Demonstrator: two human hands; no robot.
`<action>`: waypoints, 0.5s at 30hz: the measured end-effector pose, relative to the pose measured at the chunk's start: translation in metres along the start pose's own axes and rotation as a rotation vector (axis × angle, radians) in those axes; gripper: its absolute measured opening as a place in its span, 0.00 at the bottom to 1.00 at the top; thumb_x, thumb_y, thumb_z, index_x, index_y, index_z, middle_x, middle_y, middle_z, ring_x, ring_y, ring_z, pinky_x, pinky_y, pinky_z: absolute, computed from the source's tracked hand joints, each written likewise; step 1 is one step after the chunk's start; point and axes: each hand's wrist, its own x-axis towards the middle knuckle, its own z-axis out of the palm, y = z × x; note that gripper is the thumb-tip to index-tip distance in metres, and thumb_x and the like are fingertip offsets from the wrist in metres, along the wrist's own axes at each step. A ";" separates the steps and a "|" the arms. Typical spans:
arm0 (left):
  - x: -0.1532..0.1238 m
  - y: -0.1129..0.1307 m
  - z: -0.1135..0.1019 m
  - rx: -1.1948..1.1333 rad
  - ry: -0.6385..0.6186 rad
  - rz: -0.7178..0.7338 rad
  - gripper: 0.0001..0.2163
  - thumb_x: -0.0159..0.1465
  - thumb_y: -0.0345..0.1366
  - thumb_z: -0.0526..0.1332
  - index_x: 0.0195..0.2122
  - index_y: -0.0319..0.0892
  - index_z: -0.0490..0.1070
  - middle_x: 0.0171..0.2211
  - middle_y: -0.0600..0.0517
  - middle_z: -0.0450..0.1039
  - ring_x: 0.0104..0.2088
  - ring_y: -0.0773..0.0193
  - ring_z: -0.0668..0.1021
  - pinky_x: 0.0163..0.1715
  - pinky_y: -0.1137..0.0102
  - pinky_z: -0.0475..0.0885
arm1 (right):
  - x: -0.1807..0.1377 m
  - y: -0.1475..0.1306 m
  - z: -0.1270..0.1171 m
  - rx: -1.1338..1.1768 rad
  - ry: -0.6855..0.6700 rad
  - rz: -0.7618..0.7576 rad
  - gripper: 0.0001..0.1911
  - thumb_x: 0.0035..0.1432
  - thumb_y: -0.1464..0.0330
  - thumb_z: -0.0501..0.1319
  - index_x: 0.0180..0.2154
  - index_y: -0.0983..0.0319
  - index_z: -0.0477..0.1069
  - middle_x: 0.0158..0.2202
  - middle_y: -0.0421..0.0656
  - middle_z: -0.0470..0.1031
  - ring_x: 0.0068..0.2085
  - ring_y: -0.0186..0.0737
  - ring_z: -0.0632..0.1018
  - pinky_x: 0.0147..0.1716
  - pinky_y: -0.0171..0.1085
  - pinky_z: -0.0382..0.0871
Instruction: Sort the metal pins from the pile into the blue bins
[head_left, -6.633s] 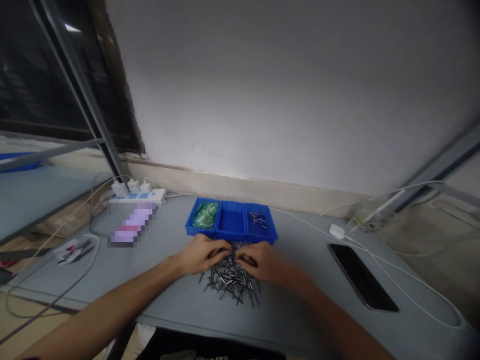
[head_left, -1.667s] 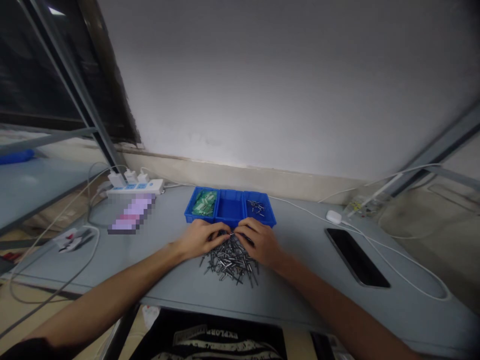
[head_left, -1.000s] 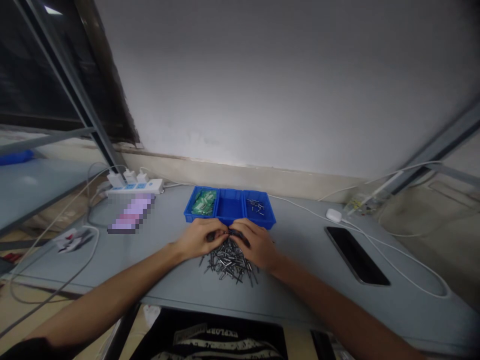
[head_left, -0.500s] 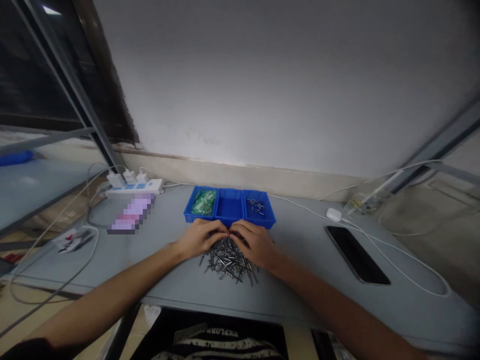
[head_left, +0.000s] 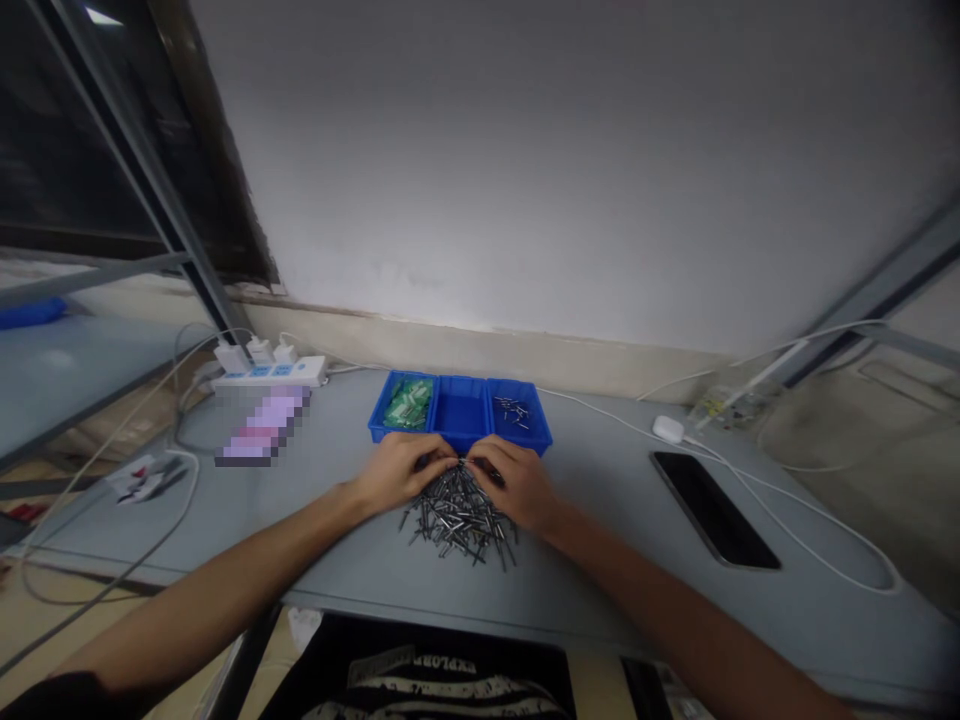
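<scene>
Over the far edge of a heap of thin grey metal pins [head_left: 459,520], my left hand [head_left: 403,472] and my right hand [head_left: 520,482] meet almost fingertip to fingertip. Both are closed in a pinch. A tiny, light metal pin [head_left: 464,460] shows between the fingertips; its exact form is too small to make out. Just behind the hands stands a blue three-part tray [head_left: 460,443]. Its left compartment holds small green and pale pieces [head_left: 409,402], its right one a few short metal pins [head_left: 512,411]. The middle compartment shows bare blue plastic.
A black phone [head_left: 715,510] and a white charger [head_left: 667,430] with its looping cable lie to the right. At the left are a white power strip [head_left: 300,373], a blurred-out phone-like object [head_left: 264,428] and a crumpled wrapper [head_left: 142,479]. The wall [head_left: 525,200] rises behind the table.
The fingertips have drawn slightly apart, and a light sliver now shows between them. My right hand's fingers have shifted a little. The heap and tray look the same.
</scene>
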 end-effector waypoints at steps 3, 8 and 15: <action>0.001 0.001 0.000 0.021 -0.003 0.007 0.11 0.73 0.41 0.60 0.40 0.42 0.78 0.32 0.53 0.79 0.31 0.67 0.78 0.34 0.72 0.70 | -0.002 0.001 0.001 -0.017 -0.027 0.003 0.05 0.72 0.71 0.57 0.44 0.58 0.71 0.40 0.43 0.78 0.40 0.39 0.79 0.40 0.37 0.73; 0.001 0.001 0.001 -0.002 -0.060 0.032 0.10 0.73 0.39 0.59 0.43 0.42 0.78 0.33 0.53 0.80 0.32 0.67 0.79 0.34 0.72 0.71 | -0.002 -0.002 0.001 -0.045 -0.046 0.001 0.05 0.73 0.70 0.57 0.43 0.58 0.71 0.40 0.42 0.77 0.40 0.38 0.79 0.39 0.36 0.71; 0.000 0.001 0.001 0.016 -0.075 0.071 0.11 0.74 0.40 0.57 0.44 0.42 0.78 0.36 0.51 0.82 0.34 0.65 0.81 0.37 0.71 0.72 | 0.001 -0.002 -0.003 -0.071 -0.044 -0.029 0.09 0.75 0.67 0.55 0.42 0.59 0.72 0.39 0.43 0.78 0.39 0.38 0.79 0.39 0.37 0.71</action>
